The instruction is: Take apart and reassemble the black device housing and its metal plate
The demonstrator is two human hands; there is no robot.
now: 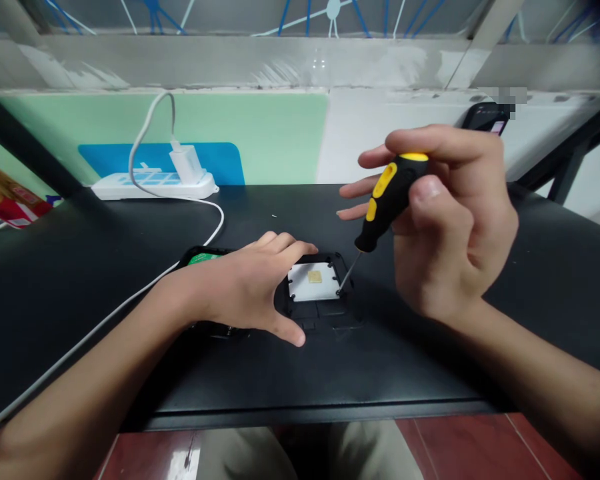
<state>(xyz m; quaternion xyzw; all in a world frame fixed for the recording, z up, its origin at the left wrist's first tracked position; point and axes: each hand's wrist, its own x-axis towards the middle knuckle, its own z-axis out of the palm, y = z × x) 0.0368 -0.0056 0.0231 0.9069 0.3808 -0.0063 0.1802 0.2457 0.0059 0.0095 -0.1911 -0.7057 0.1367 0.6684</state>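
An opened black device (325, 313) lies on the black table (130, 280), showing a silver metal plate (313, 282) with a small gold square on it. My left hand (250, 287) lies flat on the device's left part, fingers spread, covering a green board. My right hand (445, 220) grips a black and yellow screwdriver (387, 200). Its thin tip touches the plate's right lower corner.
A white power strip (155, 185) with a white charger plugged in stands at the back left. Its white cable (145, 287) runs across the table to the left front edge. A red and orange packet (7, 200) lies far left. A dark phone (485, 119) leans at the back right.
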